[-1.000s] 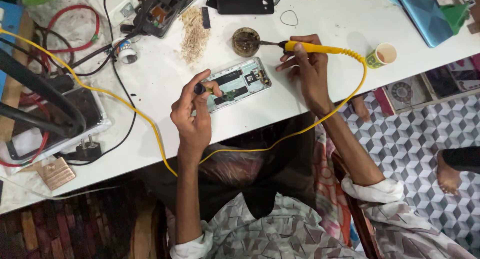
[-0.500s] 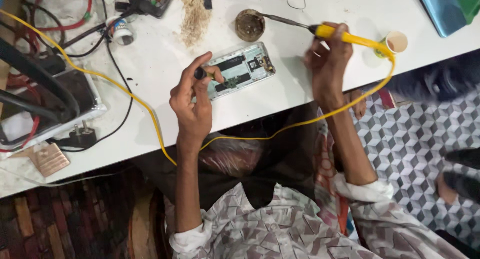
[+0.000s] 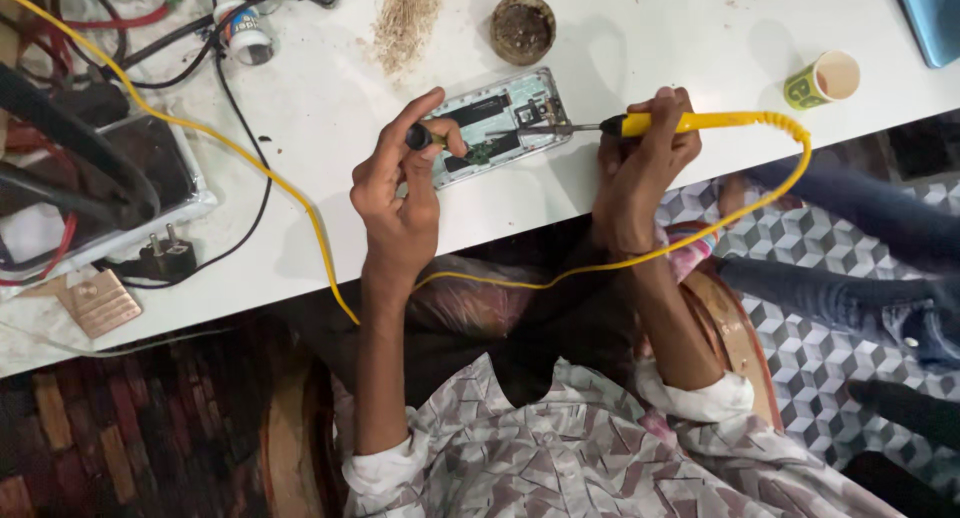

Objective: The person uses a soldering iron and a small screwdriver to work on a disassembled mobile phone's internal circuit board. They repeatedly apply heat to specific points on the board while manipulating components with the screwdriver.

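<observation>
Bare tabletop point(image 3: 700, 38) open at 1–2 o'clock of opened phone point(image 3: 500, 123); round tin point(image 3: 522, 26) blocks 12, cables point(image 3: 240, 128) crowd 9.

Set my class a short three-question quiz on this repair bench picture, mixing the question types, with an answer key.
1. True or false: the right hand holds the yellow soldering iron.
2. The iron's tip reaches the: A) paper cup B) opened phone C) round brown tin
3. Which hand holds a small dark tool over the phone?

Key: 1 true; 2 B; 3 the left hand.
</observation>
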